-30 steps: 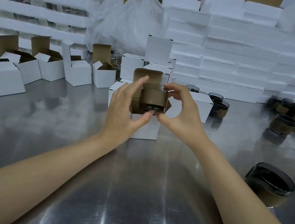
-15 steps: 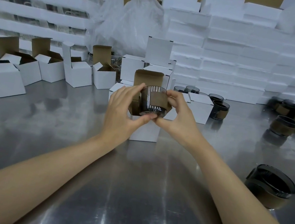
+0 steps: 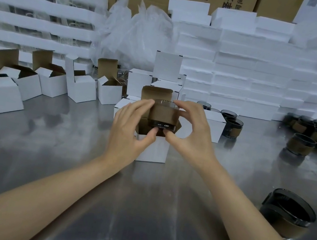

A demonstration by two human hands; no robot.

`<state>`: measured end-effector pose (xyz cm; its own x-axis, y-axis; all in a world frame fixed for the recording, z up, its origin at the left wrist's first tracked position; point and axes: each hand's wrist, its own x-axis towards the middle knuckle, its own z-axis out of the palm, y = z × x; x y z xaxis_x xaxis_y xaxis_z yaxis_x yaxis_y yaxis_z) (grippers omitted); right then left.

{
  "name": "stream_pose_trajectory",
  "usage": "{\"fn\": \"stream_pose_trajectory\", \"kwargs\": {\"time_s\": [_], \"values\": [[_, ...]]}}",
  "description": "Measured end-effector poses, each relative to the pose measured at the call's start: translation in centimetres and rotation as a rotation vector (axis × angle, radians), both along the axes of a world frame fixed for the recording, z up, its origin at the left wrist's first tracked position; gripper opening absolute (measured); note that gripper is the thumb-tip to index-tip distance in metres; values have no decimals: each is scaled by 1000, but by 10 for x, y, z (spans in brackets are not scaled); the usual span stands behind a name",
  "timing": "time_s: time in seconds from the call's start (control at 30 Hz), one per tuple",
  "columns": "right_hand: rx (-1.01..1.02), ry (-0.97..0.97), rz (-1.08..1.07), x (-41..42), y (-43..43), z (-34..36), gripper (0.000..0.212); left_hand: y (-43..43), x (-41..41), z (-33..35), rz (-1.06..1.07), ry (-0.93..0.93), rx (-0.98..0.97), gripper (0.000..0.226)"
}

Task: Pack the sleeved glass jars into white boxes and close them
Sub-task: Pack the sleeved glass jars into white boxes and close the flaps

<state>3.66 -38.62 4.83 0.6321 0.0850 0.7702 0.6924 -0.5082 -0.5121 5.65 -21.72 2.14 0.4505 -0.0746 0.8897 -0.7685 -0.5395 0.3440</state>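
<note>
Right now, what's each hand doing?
Left hand: holding the sleeved jar over the open white box.
Right hand: holding the same jar from the other side.

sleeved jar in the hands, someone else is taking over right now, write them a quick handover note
Left hand and right hand both pinch one sleeved jar upright just above the open white box at table centre, flaps up.
Done: closed boxes sit behind it.
Left: lower this jar in, shut the flaps, then box the loose jars at right using the open boxes at left.
</note>
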Motion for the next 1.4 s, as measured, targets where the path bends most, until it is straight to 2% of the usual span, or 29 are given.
{"fn": "stream_pose_trajectory", "kwargs": {"time_s": [0.2,0.63,0.73,0.83,1.07,1.23,1.4], "values": [[-41,-31,-21,2,1,0,70,1,0,0,15,22,-10,55],[-192,-268,-50,8,5,-8,52,-1,-1,-1,42,103,-49,55],[-138,-214,54,6,4,-4,55,-1,-4,0,32,122,-76,57],[-103,-102,129,2,2,0,60,-3,-7,0,1,53,-87,56],[-145,32,164,-3,1,-2,59,0,-5,-3,-50,12,-28,61],[-72,56,168,0,2,-5,88,0,-6,-2,-103,28,-29,65],[-41,-9,156,3,3,-5,67,1,-4,-3,-150,26,-18,66]]}}
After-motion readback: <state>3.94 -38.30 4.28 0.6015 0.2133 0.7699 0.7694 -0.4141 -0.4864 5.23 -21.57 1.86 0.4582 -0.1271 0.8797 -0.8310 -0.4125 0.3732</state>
